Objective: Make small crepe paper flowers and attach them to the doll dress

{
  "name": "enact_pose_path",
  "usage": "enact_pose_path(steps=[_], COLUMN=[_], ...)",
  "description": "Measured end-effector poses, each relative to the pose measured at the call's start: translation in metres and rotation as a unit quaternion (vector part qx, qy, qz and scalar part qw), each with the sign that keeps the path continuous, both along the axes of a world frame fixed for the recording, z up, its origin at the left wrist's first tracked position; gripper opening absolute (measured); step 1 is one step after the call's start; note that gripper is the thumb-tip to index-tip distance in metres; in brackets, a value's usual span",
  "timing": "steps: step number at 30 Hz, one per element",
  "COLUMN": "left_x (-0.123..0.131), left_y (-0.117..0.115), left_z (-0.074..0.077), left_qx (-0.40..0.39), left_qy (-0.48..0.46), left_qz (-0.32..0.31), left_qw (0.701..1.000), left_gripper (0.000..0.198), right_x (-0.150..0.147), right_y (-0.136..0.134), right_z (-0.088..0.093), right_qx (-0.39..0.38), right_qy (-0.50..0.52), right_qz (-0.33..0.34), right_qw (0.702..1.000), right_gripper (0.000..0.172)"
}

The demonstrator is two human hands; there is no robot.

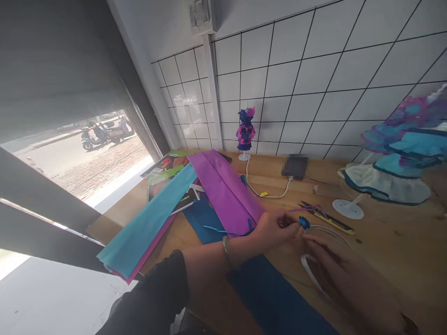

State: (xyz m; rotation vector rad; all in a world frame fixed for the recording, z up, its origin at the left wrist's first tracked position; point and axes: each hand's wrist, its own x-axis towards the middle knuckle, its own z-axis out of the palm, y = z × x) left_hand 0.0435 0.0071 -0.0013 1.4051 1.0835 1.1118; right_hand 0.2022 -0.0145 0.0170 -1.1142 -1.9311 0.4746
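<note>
Above the wooden table, both my hands are close together around a small dark-blue crumpled flower (pixel 304 222). My left hand (pixel 275 228) is closed, thumb and forefinger pinched at the flower's left side. Just below the flower, the fingertips of my right hand (pixel 342 267) are also pinched, apparently at its base. A thin white band (pixel 312 271) curves out by the right hand; whether it joins the flower is hidden. Under and beside my left forearm lie a purple folded sheet (pixel 223 190) and dark-blue sheets (pixel 275 293). A narrow blue strip (pixel 220 230) crosses the purple sheet.
A yellow-and-black cutter (pixel 335 222) lies beyond my right hand. Doll-sized ruffled dresses stand on a white stand (pixel 348 209) at right and a small stand (pixel 244 157) at back. A white cable (pixel 275 196) runs to a dark box (pixel 295 166). A turquoise sheet (pixel 150 221) overhangs left.
</note>
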Motion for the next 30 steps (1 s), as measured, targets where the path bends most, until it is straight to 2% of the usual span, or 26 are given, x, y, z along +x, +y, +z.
enact_pose_path(steps=[2, 5, 13, 17, 21, 26, 29, 30], left_x=[0.001, 0.002, 0.005, 0.005, 0.006, 0.004, 0.003, 0.002], left_y=[0.000, 0.001, -0.002, -0.005, -0.006, -0.003, -0.003, -0.002], left_z=[0.000, -0.001, 0.002, 0.005, 0.002, -0.004, -0.004, -0.004], left_qx=[0.012, 0.039, 0.134, 0.154, 0.131, 0.088, 0.084, 0.084], left_qy=[-0.009, 0.000, 0.086, 0.121, 0.105, 0.058, 0.057, 0.054], left_qz=[0.024, 0.053, 0.070, 0.082, 0.059, -0.046, -0.090, -0.104], left_qw=[1.000, 0.998, 0.985, 0.977, 0.984, 0.993, 0.991, 0.990], left_gripper=[0.022, 0.020, 0.013, 0.013, 0.018, 0.020, 0.021, 0.023], right_x=[-0.001, -0.002, -0.006, -0.007, -0.008, -0.002, 0.007, 0.010], right_y=[-0.001, -0.001, -0.002, -0.004, -0.004, 0.000, 0.005, 0.008], right_z=[0.000, -0.002, -0.003, 0.001, 0.008, -0.002, -0.015, -0.018], right_qx=[-0.044, -0.103, -0.199, -0.213, -0.231, -0.271, -0.279, -0.255], right_qy=[-0.021, 0.002, 0.146, 0.187, 0.126, 0.041, 0.001, -0.010], right_qz=[0.028, 0.046, 0.018, -0.014, -0.047, -0.052, -0.030, -0.028], right_qw=[0.998, 0.994, 0.969, 0.959, 0.964, 0.960, 0.960, 0.966], right_gripper=[0.027, 0.023, 0.022, 0.028, 0.048, 0.068, 0.069, 0.064])
